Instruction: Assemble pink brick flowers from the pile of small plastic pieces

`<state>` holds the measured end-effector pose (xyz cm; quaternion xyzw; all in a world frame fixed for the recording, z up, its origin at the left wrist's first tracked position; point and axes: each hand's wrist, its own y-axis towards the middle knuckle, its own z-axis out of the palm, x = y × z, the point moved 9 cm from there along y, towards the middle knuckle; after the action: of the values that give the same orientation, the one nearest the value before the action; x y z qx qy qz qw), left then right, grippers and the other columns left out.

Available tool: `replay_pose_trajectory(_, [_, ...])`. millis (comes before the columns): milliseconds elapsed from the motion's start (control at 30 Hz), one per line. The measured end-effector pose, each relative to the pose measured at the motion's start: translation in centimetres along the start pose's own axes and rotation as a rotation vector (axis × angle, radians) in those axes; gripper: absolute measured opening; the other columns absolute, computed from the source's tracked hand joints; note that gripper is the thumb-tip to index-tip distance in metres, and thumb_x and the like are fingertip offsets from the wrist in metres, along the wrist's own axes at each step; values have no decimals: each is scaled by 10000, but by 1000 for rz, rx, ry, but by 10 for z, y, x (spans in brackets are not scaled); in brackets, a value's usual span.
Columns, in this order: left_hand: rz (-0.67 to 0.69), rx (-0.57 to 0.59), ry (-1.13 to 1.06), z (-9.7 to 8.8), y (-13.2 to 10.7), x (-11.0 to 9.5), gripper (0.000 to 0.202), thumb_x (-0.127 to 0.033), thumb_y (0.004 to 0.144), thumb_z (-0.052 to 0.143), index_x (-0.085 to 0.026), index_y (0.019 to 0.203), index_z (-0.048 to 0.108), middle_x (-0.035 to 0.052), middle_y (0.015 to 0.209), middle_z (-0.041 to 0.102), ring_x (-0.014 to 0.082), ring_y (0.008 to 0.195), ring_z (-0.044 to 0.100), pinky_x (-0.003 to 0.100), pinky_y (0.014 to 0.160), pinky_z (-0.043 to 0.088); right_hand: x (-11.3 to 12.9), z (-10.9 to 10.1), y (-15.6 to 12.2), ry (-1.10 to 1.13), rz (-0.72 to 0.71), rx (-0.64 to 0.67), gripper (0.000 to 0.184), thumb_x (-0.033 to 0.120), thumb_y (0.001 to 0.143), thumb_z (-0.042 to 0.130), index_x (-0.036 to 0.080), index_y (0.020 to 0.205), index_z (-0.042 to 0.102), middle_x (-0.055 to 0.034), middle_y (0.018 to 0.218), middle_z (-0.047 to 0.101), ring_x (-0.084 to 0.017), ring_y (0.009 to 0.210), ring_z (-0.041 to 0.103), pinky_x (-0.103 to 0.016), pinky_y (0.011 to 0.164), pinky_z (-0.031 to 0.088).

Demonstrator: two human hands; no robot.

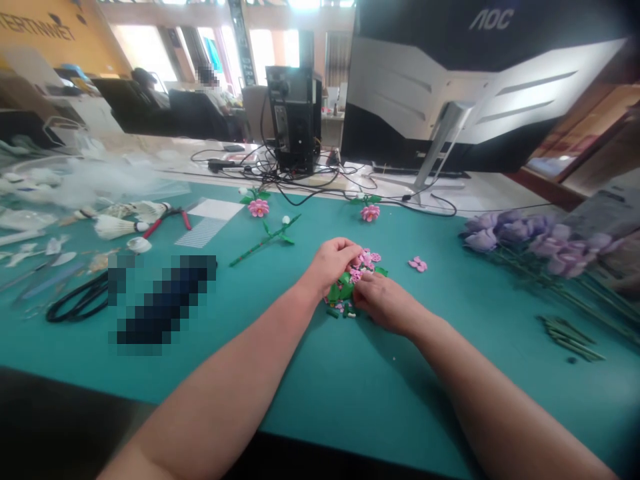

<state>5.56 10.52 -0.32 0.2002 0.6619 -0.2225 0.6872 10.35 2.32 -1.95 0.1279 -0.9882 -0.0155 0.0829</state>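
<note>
At the middle of the mat, both hands are over a small pile of pink and green plastic flower pieces (341,289). My left hand (334,261) reaches in from the left, its fingers bent together against the pink pieces (369,257). My right hand (384,301) is at the pile's right side with its fingers curled in. What either set of fingertips pinches is hidden or too small to make out. A loose pink petal piece (418,265) lies right of the hands. Farther left lies a green stem (265,241) with leaves and a white tip.
Two pink flowers (259,208) (370,213) lie toward the back. Purple artificial flowers (530,239) and green sticks (570,338) are at right. Shuttlecocks (117,227), red-handled pliers (165,220) and a black cable (83,300) occupy the left. A monitor (470,87) stands behind.
</note>
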Motion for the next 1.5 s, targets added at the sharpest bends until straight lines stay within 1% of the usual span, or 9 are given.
replay_pose_trajectory(200, [21,7,18,-3,2,3,184,-327,745,623,-149,719,588,-17,633,560,62,533,442,196,514,351,14,-8,-1,-43,-64,-66,121,165,844,500,167,736,554,-64,789,593,-172,769,513,-281,677,361])
replay_pose_trajectory(367, [-1,-7,23,-4,3,4,188,-327,741,624,-146,709,583,-13,630,564,65,537,444,194,514,348,9,-17,-1,56,38,-155,97,91,736,507,182,717,536,-9,669,568,-124,595,448,-257,543,279])
replay_pose_trajectory(533, [-6,10,-5,-3,2,3,175,-314,726,638,-147,710,587,-16,621,565,73,543,462,204,537,374,-10,-39,-7,328,88,-331,171,76,758,496,196,839,586,5,754,616,-110,632,500,-227,587,345])
replay_pose_trajectory(700, [14,19,50,-2,0,-1,205,-346,731,648,-144,724,608,-11,637,572,74,561,453,199,532,357,-35,-59,-17,549,159,-504,115,195,834,520,209,807,631,2,764,636,-131,699,549,-245,655,404])
replay_pose_trajectory(867, [23,34,80,0,-2,-2,214,-354,749,633,-141,734,614,2,671,597,75,570,456,198,529,353,-56,-54,-20,967,355,-551,99,271,774,592,189,817,626,11,699,605,-121,603,503,-246,552,390])
replay_pose_trajectory(1033, [13,36,68,1,-1,1,210,-353,744,644,-145,744,622,-11,660,585,74,558,459,198,519,350,-56,-47,-17,1236,367,-551,222,342,686,716,175,803,629,-7,741,639,-128,665,554,-258,616,439])
replay_pose_trajectory(1200, [10,49,63,3,-3,-1,228,-365,727,672,-142,763,643,-4,676,606,77,573,477,206,545,371,-61,-48,-21,1222,389,-583,216,335,674,737,173,794,660,-6,714,648,-130,657,560,-272,633,450])
replay_pose_trajectory(1367, [-6,57,33,6,-5,-1,236,-342,701,707,-129,793,666,7,699,617,83,609,507,214,587,399,-59,-53,-21,1146,372,-597,191,325,716,689,186,846,706,-18,786,684,-145,730,583,-288,707,460])
replay_pose_trajectory(1500, [-17,57,15,8,-6,-1,230,-316,695,717,-120,809,676,22,720,638,85,624,526,216,602,415,-59,-54,-21,1159,373,-618,238,363,690,709,174,825,656,-8,723,646,-136,664,562,-271,617,450])
